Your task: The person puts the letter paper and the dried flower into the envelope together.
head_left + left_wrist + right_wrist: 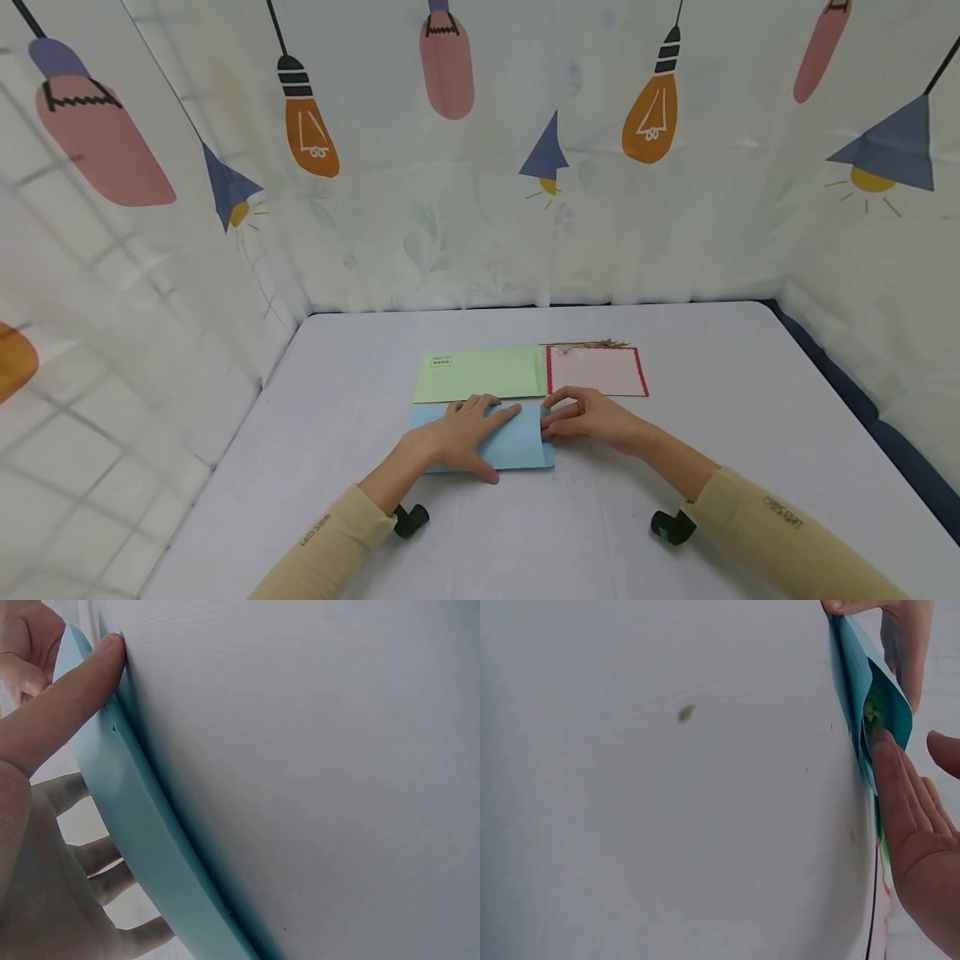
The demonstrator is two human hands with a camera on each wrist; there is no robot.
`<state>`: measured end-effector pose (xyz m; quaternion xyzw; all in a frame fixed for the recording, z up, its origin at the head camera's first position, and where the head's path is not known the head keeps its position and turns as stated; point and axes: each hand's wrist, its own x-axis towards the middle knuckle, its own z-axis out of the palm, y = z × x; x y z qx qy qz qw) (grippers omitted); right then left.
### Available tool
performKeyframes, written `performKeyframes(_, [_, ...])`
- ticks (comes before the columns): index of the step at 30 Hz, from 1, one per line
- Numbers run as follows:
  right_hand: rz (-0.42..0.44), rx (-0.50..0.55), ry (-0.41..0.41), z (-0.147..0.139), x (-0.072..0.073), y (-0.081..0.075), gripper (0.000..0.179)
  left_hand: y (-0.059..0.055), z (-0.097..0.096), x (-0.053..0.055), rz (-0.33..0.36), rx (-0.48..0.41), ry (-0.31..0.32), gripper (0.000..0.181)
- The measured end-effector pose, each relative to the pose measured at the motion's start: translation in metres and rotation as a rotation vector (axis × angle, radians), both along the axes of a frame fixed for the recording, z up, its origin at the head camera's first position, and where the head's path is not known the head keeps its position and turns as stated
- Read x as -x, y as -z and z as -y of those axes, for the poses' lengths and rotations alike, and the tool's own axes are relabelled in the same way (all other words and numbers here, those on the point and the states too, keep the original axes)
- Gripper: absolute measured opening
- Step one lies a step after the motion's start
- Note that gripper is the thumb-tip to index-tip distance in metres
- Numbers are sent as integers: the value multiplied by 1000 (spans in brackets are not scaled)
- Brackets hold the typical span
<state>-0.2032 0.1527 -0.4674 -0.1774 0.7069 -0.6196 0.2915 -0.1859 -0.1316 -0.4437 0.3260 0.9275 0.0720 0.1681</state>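
Left hand (463,433) spread, pressing on the blue envelope (513,448) at my 12 o'clock, clutching nothing; right hand (588,415) sends straight fingers into its 3-o'clock mouth, thumb apart. Greenery (873,712) shows inside. Step, I judge: tucking that in; next move calls for easing fingers out without dragging it. Green envelope (480,377) beyond, 12 o'clock: printed label (442,362) too small to read; sleeve lettering (783,512) likewise.
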Motion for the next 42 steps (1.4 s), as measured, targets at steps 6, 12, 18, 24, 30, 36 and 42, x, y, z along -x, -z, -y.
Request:
performKeyframes(6, [-49,-57,53,-8,8,-3,37,-2,0,1,-18,6,16,110])
performKeyframes(12, [-56,-70,124,-12,19,-5,37,-7,0,9,-34,-70,27,98])
performKeyframes(18, [-14,-5,195,-16,32,-7,39,-7,2,25,-60,-134,-12,84])
performKeyframes(24, [12,-11,258,-10,47,-7,42,-4,6,46,-109,-146,-65,75])
performKeyframes(30, [51,-52,347,7,64,-4,42,-4,7,67,-83,-152,-106,74])
performKeyframes(36, [121,13,412,25,80,1,38,-2,7,83,-34,-139,-113,77])
performKeyframes(42, [130,5,450,34,87,4,34,2,9,93,-2,-104,-140,83])
